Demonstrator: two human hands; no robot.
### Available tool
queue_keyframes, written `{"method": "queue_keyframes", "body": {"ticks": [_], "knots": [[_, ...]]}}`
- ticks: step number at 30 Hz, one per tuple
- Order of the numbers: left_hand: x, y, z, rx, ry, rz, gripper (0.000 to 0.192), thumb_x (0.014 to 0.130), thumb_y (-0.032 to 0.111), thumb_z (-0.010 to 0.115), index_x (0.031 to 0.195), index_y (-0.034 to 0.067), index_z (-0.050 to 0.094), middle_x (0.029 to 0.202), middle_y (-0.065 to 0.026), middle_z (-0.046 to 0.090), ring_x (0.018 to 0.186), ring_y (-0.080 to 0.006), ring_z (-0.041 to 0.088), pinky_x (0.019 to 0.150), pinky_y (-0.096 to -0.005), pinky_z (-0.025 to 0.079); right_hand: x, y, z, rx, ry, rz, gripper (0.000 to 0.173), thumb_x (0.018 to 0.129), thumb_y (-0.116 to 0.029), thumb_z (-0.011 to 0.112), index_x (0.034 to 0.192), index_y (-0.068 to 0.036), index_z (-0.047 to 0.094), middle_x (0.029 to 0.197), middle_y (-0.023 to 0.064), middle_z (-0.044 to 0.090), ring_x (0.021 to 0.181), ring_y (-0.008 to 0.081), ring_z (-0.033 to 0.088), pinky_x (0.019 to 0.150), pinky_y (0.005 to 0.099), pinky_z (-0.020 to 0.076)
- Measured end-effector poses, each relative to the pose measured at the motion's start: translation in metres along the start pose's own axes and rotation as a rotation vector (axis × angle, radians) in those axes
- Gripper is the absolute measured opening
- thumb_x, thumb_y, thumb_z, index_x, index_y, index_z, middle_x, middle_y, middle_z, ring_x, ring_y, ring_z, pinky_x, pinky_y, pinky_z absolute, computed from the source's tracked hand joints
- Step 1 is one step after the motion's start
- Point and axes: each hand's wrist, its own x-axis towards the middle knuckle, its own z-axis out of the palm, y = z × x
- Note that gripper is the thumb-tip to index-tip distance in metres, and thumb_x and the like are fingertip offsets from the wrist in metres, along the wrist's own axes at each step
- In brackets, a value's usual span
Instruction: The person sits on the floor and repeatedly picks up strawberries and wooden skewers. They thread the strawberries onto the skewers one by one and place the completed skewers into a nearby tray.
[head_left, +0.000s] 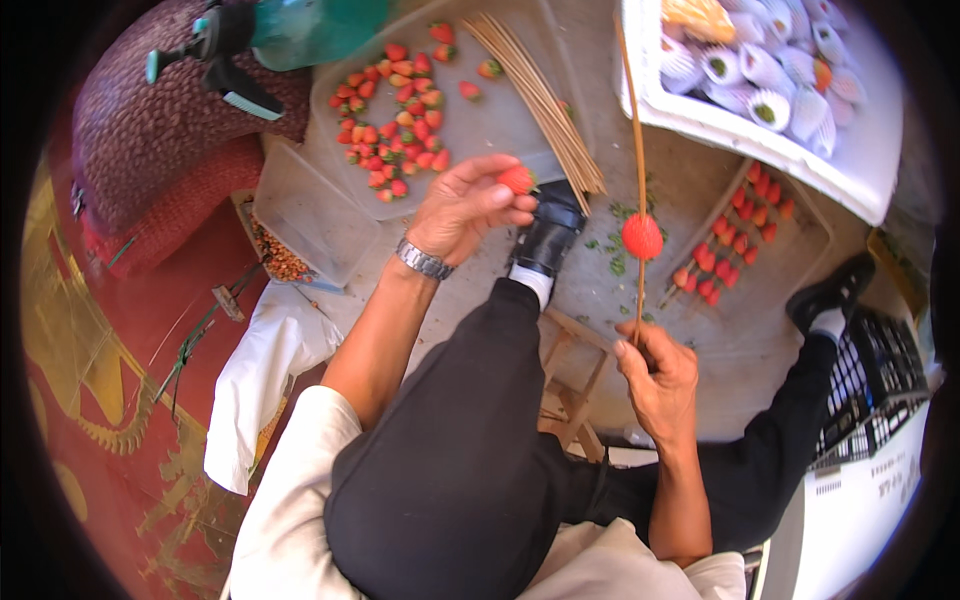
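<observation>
My left hand, with a metal watch at the wrist, holds a strawberry with green leaves between thumb and fingers. In my right hand is the lower end of a thin wooden skewer, held upright in the picture, with one leafless strawberry threaded midway along it. Ahead of my left hand, many loose strawberries lie in a shallow clear plastic tray. A bundle of wooden skewers rests over its right side. Several strawberry-laden skewers lie in another clear tray at the right.
A white foam box of net-wrapped fruit stands at upper right. Cut leaves litter the floor between the trays. Mesh sacks, a teal spray bottle and a small clear container are at left; a black crate is at right.
</observation>
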Motion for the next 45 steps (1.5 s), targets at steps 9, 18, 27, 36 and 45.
{"method": "queue_keyframes", "body": {"ticks": [9, 18, 27, 36, 45], "knots": [[0.001, -0.033, 0.078, 0.161, -0.398, -0.490, 0.033, 0.088, 0.006, 0.073, 0.117, -0.004, 0.062, 0.106, -0.0167, 0.070, 0.093, -0.0260, 0.072, 0.082, -0.0396, 0.061, 0.002, -0.005, 0.003, 0.279, 0.201, 0.131, 0.027, 0.086, -0.005, 0.075, 0.109, 0.005, 0.065, 0.071, 0.0005, 0.056, 0.060, 0.0063, 0.046, 0.055, 0.0226, 0.0394], [0.003, -0.036, 0.082, 0.223, -0.473, -0.586, 0.030, 0.089, 0.009, 0.073, 0.114, -0.005, 0.063, 0.105, -0.0137, 0.071, 0.092, -0.0226, 0.072, 0.082, -0.0363, 0.061, 0.002, -0.007, -0.001, 0.299, 0.171, 0.119, 0.011, 0.092, -0.005, 0.069, 0.100, 0.003, 0.067, 0.068, 0.0015, 0.061, 0.062, 0.0054, 0.054, 0.054, 0.0233, 0.0424], [0.002, -0.042, 0.081, 0.239, -0.495, -0.467, 0.034, 0.088, 0.011, 0.074, 0.117, -0.003, 0.062, 0.102, -0.0151, 0.072, 0.088, -0.0231, 0.073, 0.080, -0.0372, 0.061, 0.002, -0.001, 0.000, 0.321, 0.174, 0.145, 0.009, 0.094, -0.006, 0.067, 0.092, 0.001, 0.064, 0.065, -0.0015, 0.059, 0.049, 0.0024, 0.047, 0.044, 0.0198, 0.0369], [0.007, -0.045, 0.058, -0.180, -0.440, -0.669, 0.034, 0.094, 0.011, 0.065, 0.125, -0.003, 0.057, 0.107, -0.0178, 0.069, 0.089, -0.0271, 0.073, 0.078, -0.0412, 0.063, 0.001, 0.002, -0.004, 0.362, 0.268, 0.229, 0.016, 0.088, -0.005, 0.073, 0.081, 0.001, 0.060, 0.061, -0.0051, 0.048, 0.056, 0.0019, 0.039, 0.050, 0.0206, 0.0332], [0.005, -0.035, 0.038, -0.221, -0.328, -0.258, 0.030, 0.097, 0.012, 0.062, 0.126, 0.009, 0.057, 0.127, -0.0187, 0.059, 0.109, -0.0282, 0.065, 0.088, -0.0429, 0.058, -0.023, 0.012, -0.010, -0.094, 0.043, 0.078, 0.014, 0.092, -0.005, 0.064, 0.104, 0.003, 0.064, 0.078, 0.0126, 0.062, 0.062, 0.0178, 0.057, 0.059, 0.0313, 0.0462]]}}
